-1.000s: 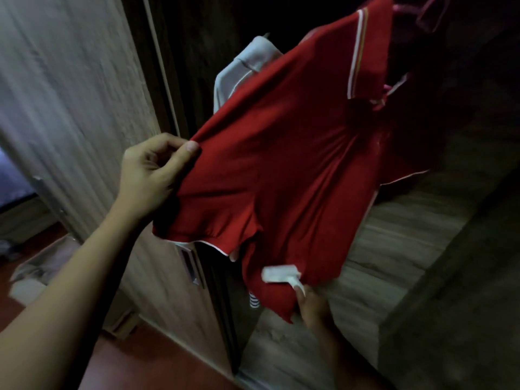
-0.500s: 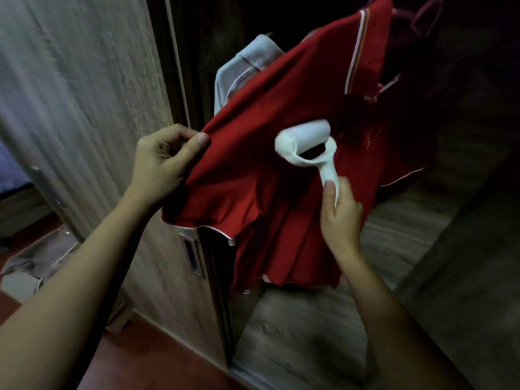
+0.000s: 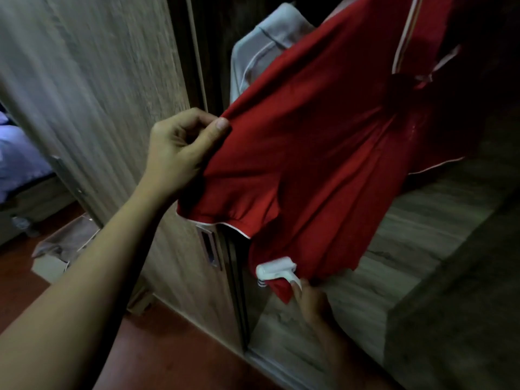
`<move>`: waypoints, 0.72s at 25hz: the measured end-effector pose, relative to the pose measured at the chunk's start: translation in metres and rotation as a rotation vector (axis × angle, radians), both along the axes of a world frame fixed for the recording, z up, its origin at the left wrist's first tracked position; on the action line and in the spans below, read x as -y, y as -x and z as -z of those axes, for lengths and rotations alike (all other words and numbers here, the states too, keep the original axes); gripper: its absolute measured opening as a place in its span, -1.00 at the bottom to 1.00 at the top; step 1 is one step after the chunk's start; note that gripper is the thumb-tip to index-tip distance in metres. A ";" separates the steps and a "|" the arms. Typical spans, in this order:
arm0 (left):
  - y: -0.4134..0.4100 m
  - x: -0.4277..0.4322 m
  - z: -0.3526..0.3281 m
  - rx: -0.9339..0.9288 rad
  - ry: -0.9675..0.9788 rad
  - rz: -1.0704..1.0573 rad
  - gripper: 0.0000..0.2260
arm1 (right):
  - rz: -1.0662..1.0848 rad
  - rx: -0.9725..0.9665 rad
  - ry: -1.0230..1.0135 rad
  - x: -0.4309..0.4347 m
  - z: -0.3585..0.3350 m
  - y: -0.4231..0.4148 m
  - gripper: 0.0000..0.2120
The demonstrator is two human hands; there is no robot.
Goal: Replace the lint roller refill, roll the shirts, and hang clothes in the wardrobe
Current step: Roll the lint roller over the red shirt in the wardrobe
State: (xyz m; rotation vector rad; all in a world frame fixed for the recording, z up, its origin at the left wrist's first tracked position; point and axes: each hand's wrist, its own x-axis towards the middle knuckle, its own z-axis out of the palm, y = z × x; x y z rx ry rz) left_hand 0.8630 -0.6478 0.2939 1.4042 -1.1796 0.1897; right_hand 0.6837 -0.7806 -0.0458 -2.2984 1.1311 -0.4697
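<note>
A red polo shirt (image 3: 323,153) with white trim hangs inside the open wardrobe. My left hand (image 3: 180,153) pinches its left sleeve and pulls the cloth out taut to the left. Low down, my right hand (image 3: 311,301) grips the handle of a white lint roller (image 3: 275,270), whose roll lies against the shirt's bottom hem. Behind the red shirt hangs a grey shirt (image 3: 267,46), mostly hidden.
The wardrobe's wood-grain sliding door (image 3: 107,108) stands at the left, with a recessed handle (image 3: 209,247). A wooden shelf (image 3: 422,235) lies under the shirts. A bed with purple bedding (image 3: 17,153) and an open cardboard box (image 3: 59,254) sit on the reddish floor at the far left.
My right hand has run the lint roller down the shirt, from chest height to the bottom hem. My left hand keeps hold of the sleeve.
</note>
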 end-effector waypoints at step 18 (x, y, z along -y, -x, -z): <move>-0.001 0.001 0.002 -0.041 0.033 0.016 -0.80 | 0.159 0.638 0.385 0.019 -0.220 0.012 -0.67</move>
